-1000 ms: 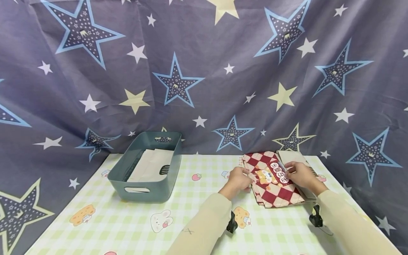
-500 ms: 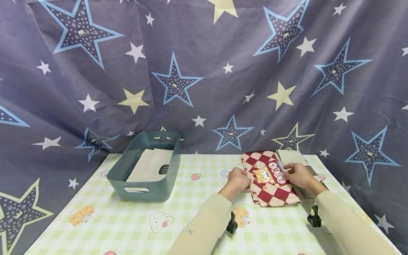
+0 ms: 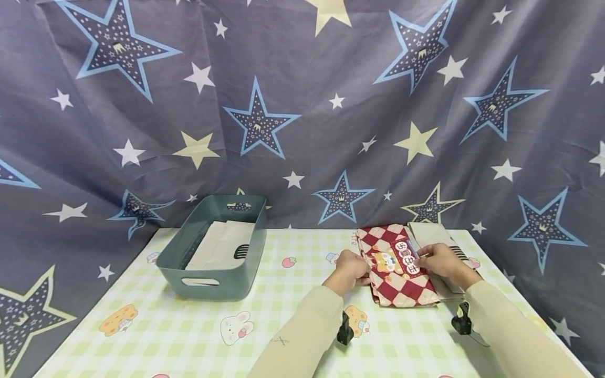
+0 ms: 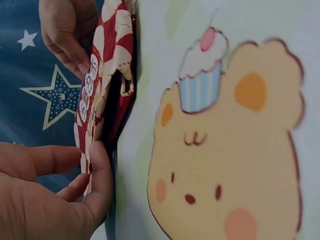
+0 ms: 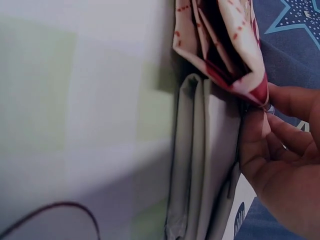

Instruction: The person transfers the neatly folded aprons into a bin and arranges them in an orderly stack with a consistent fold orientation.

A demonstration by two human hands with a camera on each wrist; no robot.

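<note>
A folded cloth (image 3: pixel 406 290) in red and cream diamonds, printed with a bear and a red label, lies at the table's right side. My left hand (image 3: pixel 351 270) pinches its left edge; the left wrist view shows thumb and fingers on the layered fold (image 4: pixel 95 125). At the opposite edge, my right hand (image 3: pixel 443 262) pinches the cloth beside the label. Loose folds of the red cloth (image 5: pixel 245 45) hang over a cream folded cloth (image 5: pixel 192 155) in the right wrist view. That cream cloth (image 3: pixel 451 286), with black stripes, shows past the red one's right edge.
A dark green basket (image 3: pixel 212 291) stands at the back left, with another cream folded cloth (image 3: pixel 222 241) bearing black stripes inside. The table has a green checked cover (image 3: pixel 283 325) with cartoon prints. A star-patterned curtain (image 3: pixel 302 142) hangs right behind the table.
The right hand and the red cloth's right edge have moved slightly left, baring a bit more of the cream cloth. The left hand keeps its pinch, and the view has shifted slightly.
</note>
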